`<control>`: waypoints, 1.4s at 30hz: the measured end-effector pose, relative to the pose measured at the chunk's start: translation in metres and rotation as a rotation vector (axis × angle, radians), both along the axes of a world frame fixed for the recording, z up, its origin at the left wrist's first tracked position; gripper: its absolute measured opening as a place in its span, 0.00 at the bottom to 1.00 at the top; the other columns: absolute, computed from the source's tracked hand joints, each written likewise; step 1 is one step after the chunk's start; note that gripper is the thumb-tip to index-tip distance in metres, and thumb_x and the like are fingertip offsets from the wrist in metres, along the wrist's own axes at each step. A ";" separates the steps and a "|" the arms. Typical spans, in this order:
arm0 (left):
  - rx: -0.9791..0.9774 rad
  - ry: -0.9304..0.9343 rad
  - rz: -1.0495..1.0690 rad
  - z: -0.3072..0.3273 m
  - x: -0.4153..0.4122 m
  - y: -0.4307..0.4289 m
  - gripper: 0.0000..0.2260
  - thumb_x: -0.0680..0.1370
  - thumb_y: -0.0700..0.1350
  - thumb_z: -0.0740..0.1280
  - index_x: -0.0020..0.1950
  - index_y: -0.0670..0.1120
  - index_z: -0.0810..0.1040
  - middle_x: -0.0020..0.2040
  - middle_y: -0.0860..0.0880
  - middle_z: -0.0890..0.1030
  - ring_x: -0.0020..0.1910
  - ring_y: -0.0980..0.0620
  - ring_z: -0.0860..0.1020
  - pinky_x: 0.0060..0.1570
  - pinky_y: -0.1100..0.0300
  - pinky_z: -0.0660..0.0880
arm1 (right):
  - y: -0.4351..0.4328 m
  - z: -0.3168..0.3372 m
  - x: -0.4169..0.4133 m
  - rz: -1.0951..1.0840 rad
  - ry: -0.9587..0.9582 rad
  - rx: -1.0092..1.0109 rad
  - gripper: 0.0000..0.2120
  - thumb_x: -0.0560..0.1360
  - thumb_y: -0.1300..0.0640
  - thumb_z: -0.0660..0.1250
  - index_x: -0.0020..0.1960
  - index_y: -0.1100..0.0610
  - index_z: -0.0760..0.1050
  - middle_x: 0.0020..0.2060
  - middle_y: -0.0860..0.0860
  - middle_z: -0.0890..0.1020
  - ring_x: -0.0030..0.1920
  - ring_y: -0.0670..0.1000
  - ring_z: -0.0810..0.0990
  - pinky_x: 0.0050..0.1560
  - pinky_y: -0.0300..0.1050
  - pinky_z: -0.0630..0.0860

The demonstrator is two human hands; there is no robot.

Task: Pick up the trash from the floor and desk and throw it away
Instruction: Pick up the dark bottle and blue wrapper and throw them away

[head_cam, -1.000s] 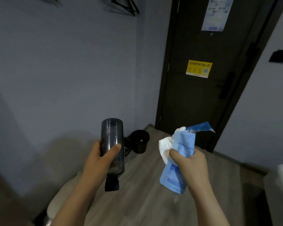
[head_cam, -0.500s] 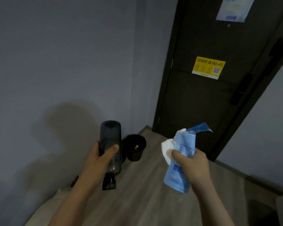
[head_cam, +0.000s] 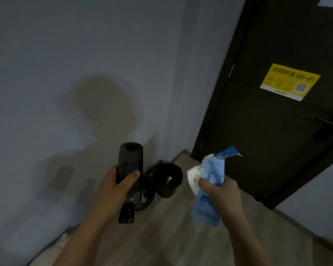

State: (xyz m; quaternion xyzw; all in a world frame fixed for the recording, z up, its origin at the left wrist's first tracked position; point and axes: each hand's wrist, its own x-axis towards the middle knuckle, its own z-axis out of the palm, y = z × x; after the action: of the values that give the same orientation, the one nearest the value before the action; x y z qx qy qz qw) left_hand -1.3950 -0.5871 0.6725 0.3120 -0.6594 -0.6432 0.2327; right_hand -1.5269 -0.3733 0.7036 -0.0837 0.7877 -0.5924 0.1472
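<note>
Head view: black bin (head_cam: 166, 191) near door (head_cam: 277, 135)

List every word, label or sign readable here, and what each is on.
"扫码秒连 Wi-Fi": on the yellow sticker on the dark door; its small print is too blurred.
On the blue packet in the right hand: print too blurred to read.
On the paper notice at the door's top: cut off, unreadable.
On the dark bottle in the left hand: no text shows.

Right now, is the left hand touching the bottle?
Touching. The head view shows the left hand wrapped round the bottle, thumb across its front.
</note>
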 end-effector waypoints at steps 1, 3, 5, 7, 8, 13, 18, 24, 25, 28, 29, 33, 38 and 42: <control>0.011 0.002 0.012 -0.003 -0.010 -0.006 0.07 0.73 0.53 0.70 0.49 0.59 0.73 0.46 0.53 0.81 0.37 0.58 0.82 0.30 0.66 0.76 | -0.009 -0.005 -0.015 0.011 -0.023 0.012 0.11 0.72 0.55 0.71 0.47 0.48 0.69 0.42 0.48 0.78 0.43 0.48 0.80 0.41 0.46 0.78; 0.028 0.000 0.044 -0.009 -0.034 -0.020 0.07 0.74 0.52 0.70 0.48 0.59 0.74 0.45 0.53 0.81 0.36 0.59 0.82 0.27 0.69 0.75 | -0.029 -0.013 -0.047 0.017 -0.056 0.039 0.12 0.72 0.56 0.71 0.47 0.48 0.68 0.40 0.47 0.77 0.41 0.47 0.78 0.38 0.44 0.76; 0.024 -0.015 0.085 -0.016 -0.060 -0.035 0.06 0.74 0.51 0.70 0.48 0.58 0.74 0.44 0.52 0.82 0.35 0.58 0.82 0.27 0.68 0.75 | -0.048 -0.022 -0.082 0.030 -0.049 0.051 0.13 0.72 0.58 0.71 0.39 0.49 0.67 0.35 0.47 0.75 0.34 0.45 0.76 0.29 0.39 0.72; 0.015 -0.046 0.118 -0.021 -0.088 -0.048 0.08 0.73 0.53 0.71 0.50 0.58 0.75 0.46 0.53 0.81 0.39 0.55 0.82 0.33 0.62 0.78 | -0.066 -0.028 -0.115 0.053 -0.035 0.082 0.15 0.72 0.58 0.71 0.36 0.50 0.66 0.31 0.48 0.74 0.31 0.46 0.75 0.28 0.38 0.71; 0.013 -0.064 0.133 -0.022 -0.102 -0.055 0.10 0.73 0.54 0.71 0.52 0.58 0.74 0.47 0.54 0.81 0.42 0.54 0.82 0.36 0.60 0.79 | -0.074 -0.031 -0.132 0.069 -0.020 0.106 0.14 0.72 0.58 0.71 0.35 0.50 0.67 0.31 0.49 0.74 0.30 0.45 0.74 0.28 0.37 0.71; -0.007 -0.141 0.204 -0.029 -0.164 -0.080 0.10 0.73 0.53 0.71 0.51 0.59 0.73 0.48 0.54 0.81 0.43 0.54 0.81 0.37 0.60 0.77 | -0.115 -0.052 -0.209 0.132 0.004 0.133 0.11 0.70 0.62 0.72 0.33 0.58 0.72 0.26 0.49 0.76 0.22 0.41 0.74 0.21 0.30 0.68; 0.026 -0.232 0.256 -0.050 -0.196 -0.098 0.07 0.74 0.52 0.69 0.46 0.60 0.71 0.44 0.54 0.80 0.38 0.56 0.81 0.32 0.65 0.74 | -0.149 -0.084 -0.256 0.243 -0.011 0.186 0.13 0.71 0.62 0.71 0.32 0.61 0.71 0.23 0.50 0.75 0.21 0.42 0.73 0.22 0.32 0.68; 0.096 -0.326 0.305 -0.088 -0.214 -0.136 0.08 0.75 0.50 0.70 0.49 0.56 0.71 0.45 0.53 0.79 0.42 0.53 0.79 0.37 0.59 0.74 | -0.196 -0.133 -0.283 0.337 -0.075 0.301 0.14 0.75 0.58 0.68 0.32 0.57 0.70 0.26 0.50 0.74 0.25 0.42 0.73 0.23 0.29 0.67; 0.114 -0.337 0.308 -0.095 -0.216 -0.143 0.09 0.75 0.50 0.70 0.50 0.56 0.71 0.45 0.53 0.79 0.43 0.52 0.79 0.38 0.58 0.74 | -0.205 -0.142 -0.286 0.346 -0.099 0.318 0.14 0.75 0.58 0.67 0.32 0.57 0.70 0.26 0.50 0.75 0.27 0.44 0.74 0.24 0.30 0.67; 0.159 -0.370 0.319 -0.119 -0.220 -0.169 0.10 0.75 0.50 0.70 0.51 0.55 0.71 0.45 0.53 0.79 0.42 0.52 0.79 0.37 0.59 0.74 | -0.234 -0.170 -0.294 0.396 -0.188 0.388 0.11 0.76 0.57 0.66 0.36 0.58 0.71 0.30 0.51 0.75 0.32 0.49 0.75 0.30 0.35 0.69; 0.169 -0.386 0.316 -0.128 -0.222 -0.178 0.10 0.75 0.50 0.70 0.52 0.55 0.71 0.44 0.53 0.79 0.42 0.53 0.79 0.36 0.60 0.74 | -0.245 -0.180 -0.296 0.419 -0.218 0.408 0.09 0.76 0.58 0.66 0.39 0.60 0.73 0.32 0.52 0.76 0.34 0.50 0.76 0.34 0.39 0.70; 0.223 -0.453 0.285 -0.172 -0.230 -0.213 0.10 0.75 0.49 0.70 0.50 0.56 0.70 0.43 0.53 0.80 0.39 0.55 0.80 0.32 0.65 0.72 | -0.284 -0.232 -0.304 0.532 -0.245 0.513 0.05 0.78 0.57 0.65 0.43 0.54 0.75 0.36 0.48 0.78 0.35 0.43 0.76 0.34 0.35 0.70; 0.260 -0.564 0.224 -0.235 -0.238 -0.244 0.11 0.75 0.49 0.70 0.52 0.55 0.70 0.44 0.50 0.80 0.42 0.50 0.80 0.39 0.55 0.77 | -0.324 -0.312 -0.311 0.644 -0.267 0.640 0.10 0.77 0.56 0.65 0.39 0.58 0.73 0.33 0.54 0.76 0.31 0.46 0.72 0.27 0.32 0.64; 0.267 -0.639 0.191 -0.285 -0.242 -0.256 0.11 0.74 0.49 0.70 0.52 0.56 0.71 0.44 0.49 0.81 0.42 0.49 0.81 0.42 0.54 0.78 | -0.340 -0.380 -0.310 0.660 -0.353 0.687 0.12 0.77 0.57 0.65 0.36 0.53 0.67 0.30 0.48 0.70 0.31 0.44 0.69 0.28 0.30 0.64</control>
State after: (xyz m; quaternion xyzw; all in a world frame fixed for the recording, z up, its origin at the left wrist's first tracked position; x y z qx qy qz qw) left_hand -1.6366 -0.8432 0.3871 0.5851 -0.5768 -0.5692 0.0309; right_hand -1.8369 -0.7137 0.3238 -0.1735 0.8317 -0.2258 0.4766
